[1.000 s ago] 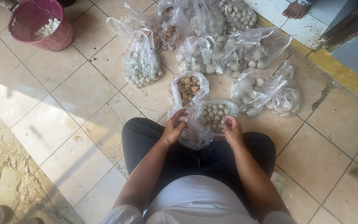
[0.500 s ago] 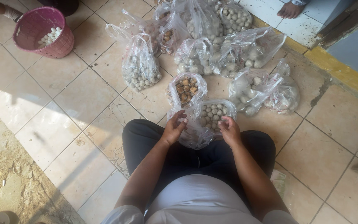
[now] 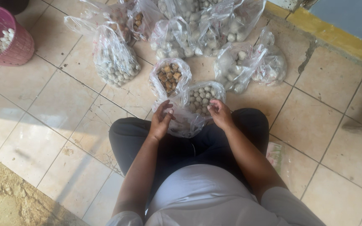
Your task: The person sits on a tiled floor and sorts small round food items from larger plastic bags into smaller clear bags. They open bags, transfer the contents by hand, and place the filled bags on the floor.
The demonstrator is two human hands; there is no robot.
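I sit on a tiled floor with a clear plastic bag [image 3: 187, 119] of small grey-white balls between my knees. My left hand [image 3: 161, 121] grips the bag's left edge. My right hand [image 3: 220, 114] pinches its right edge by the open mouth. Inside the bag the balls [image 3: 202, 98] lie in a heap. Just beyond it stands another open bag holding brown chunks [image 3: 169, 77].
Several more clear bags of pale balls [image 3: 116, 62] [image 3: 237, 67] crowd the floor ahead. A pink woven basket [image 3: 5, 39] with white balls sits at the far left. A yellow step [image 3: 327, 29] runs along the upper right. Rough concrete [image 3: 5, 201] lies at the lower left.
The view has drifted so the bags sit higher and the basket further left. Both hands stay on the bag, shifting slightly along its edges.
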